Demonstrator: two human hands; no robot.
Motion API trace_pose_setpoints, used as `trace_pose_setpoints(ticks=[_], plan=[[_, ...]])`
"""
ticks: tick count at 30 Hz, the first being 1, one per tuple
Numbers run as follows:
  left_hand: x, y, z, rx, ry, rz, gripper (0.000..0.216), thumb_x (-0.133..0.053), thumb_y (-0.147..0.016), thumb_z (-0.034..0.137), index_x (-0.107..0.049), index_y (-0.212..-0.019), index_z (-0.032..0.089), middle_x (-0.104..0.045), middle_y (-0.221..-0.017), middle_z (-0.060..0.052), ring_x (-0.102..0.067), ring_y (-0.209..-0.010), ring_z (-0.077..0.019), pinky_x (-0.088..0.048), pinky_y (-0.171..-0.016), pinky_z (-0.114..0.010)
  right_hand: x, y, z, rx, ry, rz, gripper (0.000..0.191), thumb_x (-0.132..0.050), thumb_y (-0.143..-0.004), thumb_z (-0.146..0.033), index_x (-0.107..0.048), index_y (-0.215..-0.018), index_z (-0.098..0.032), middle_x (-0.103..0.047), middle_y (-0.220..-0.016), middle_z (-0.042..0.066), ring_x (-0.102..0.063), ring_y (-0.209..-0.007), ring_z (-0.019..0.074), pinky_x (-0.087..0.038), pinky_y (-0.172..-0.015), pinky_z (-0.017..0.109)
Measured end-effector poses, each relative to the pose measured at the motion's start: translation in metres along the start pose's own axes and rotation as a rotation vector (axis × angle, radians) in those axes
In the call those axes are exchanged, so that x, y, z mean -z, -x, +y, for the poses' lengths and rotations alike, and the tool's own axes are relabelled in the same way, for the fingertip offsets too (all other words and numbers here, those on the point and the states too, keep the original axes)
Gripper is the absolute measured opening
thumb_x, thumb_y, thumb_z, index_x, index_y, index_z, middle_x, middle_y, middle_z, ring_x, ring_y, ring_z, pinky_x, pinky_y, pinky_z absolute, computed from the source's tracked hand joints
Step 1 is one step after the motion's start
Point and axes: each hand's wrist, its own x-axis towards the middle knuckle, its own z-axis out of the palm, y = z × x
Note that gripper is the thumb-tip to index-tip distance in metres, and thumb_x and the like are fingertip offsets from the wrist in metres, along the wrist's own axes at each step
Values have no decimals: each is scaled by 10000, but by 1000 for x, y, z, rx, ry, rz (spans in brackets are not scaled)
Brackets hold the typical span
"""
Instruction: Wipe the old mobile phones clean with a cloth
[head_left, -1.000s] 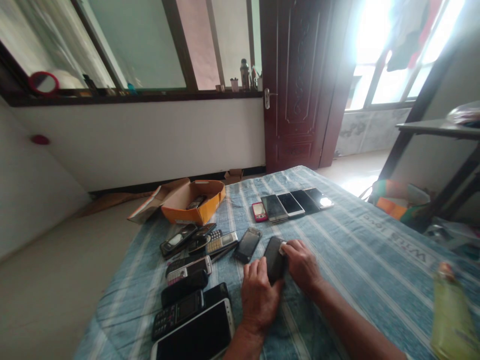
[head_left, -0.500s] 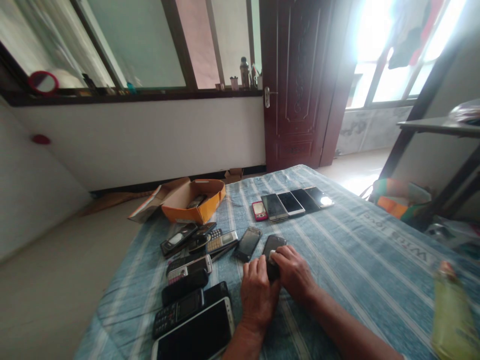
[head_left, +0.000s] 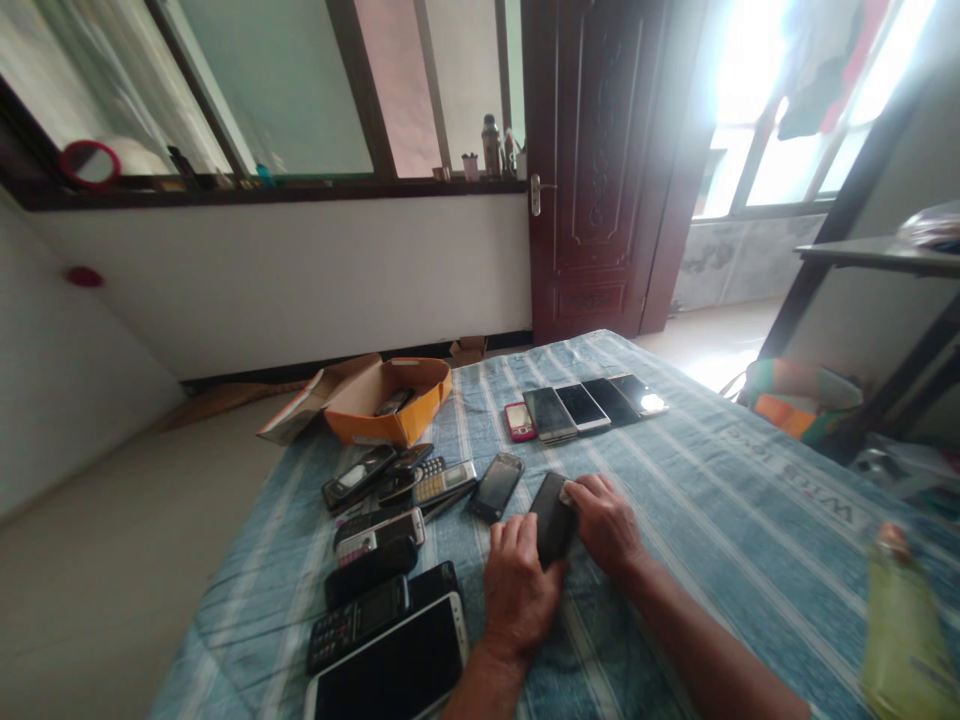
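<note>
Big table covered in a blue striped cloth takes up most of the view. Over at its far left corner sits an open orange cardboard box with one phone lying inside. A blurry yellow-green bottle stands by the right edge, close to the camera. Along the near edge on the left there's a large white-framed smartphone, screen dark, touching a heap of old keypad phones that runs up toward the box. Near the far edge, a neat row of four smartphones lies side by side. Both hands are around the middle of the table. The left hand has its fingers pressed together and is gripping the near end of a black phone. That phone lies flat on the cloth. The right hand is curled, fingertips pinching a small white wad against the phone's far right edge. Just left of it sits a dark touchscreen phone, and a little red phone caps the left end of the row.
</note>
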Motion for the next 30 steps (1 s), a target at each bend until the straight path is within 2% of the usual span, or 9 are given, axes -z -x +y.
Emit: trace_pose_setpoints(ticks=[8,11,14,18,21,25,30], plan=[[3,-2,5,-46,87,-28,382,-624,-656,113,-616,-1037,148,-651,-1001,-86,-572,-961,-267,-510,-876,-419,3,-3,14,-66,84,42,256,-470,-873,-56,-669,-815,-205,-629,-871,47,-503,-831,184,-388,-732,263],[6,-2,6,-70,146,-78,301,-613,-688,157,-607,-989,167,-642,-997,-81,-567,-953,-269,-511,-843,-414,4,-1,3,11,46,31,244,-474,-869,-59,-661,-812,-206,-621,-878,47,-500,-834,180,-391,-732,265],[7,-3,6,-100,205,-112,233,-597,-743,233,-596,-967,170,-636,-972,-88,-561,-918,-270,-503,-812,-418,4,1,-16,125,-2,-41,214,-490,-879,-79,-640,-795,-206,-612,-860,40,-498,-833,176,-394,-745,267],[7,-4,6,-117,243,-130,255,-585,-757,244,-591,-998,158,-638,-980,-104,-550,-916,-272,-487,-827,-436,6,-1,-23,183,-12,-107,189,-502,-892,-99,-627,-797,-205,-612,-866,36,-497,-859,180,-393,-768,273],[9,-3,9,-96,231,-171,292,-603,-692,177,-593,-983,161,-637,-1007,-99,-542,-951,-280,-485,-844,-440,7,-5,-10,130,31,-102,204,-499,-874,-68,-637,-811,-204,-619,-891,44,-494,-882,190,-388,-762,279],[9,-2,13,-76,204,-153,283,-577,-641,102,-597,-916,169,-634,-974,-84,-542,-949,-276,-495,-833,-426,8,-7,10,-1,111,-61,250,-472,-858,-39,-651,-814,-208,-621,-885,49,-490,-863,196,-379,-758,287],[8,-1,15,-67,173,-114,262,-611,-635,100,-595,-887,168,-634,-939,-75,-555,-914,-265,-504,-812,-408,8,-5,15,-51,120,-29,258,-464,-854,-35,-657,-824,-205,-621,-885,52,-490,-854,193,-381,-748,280]])
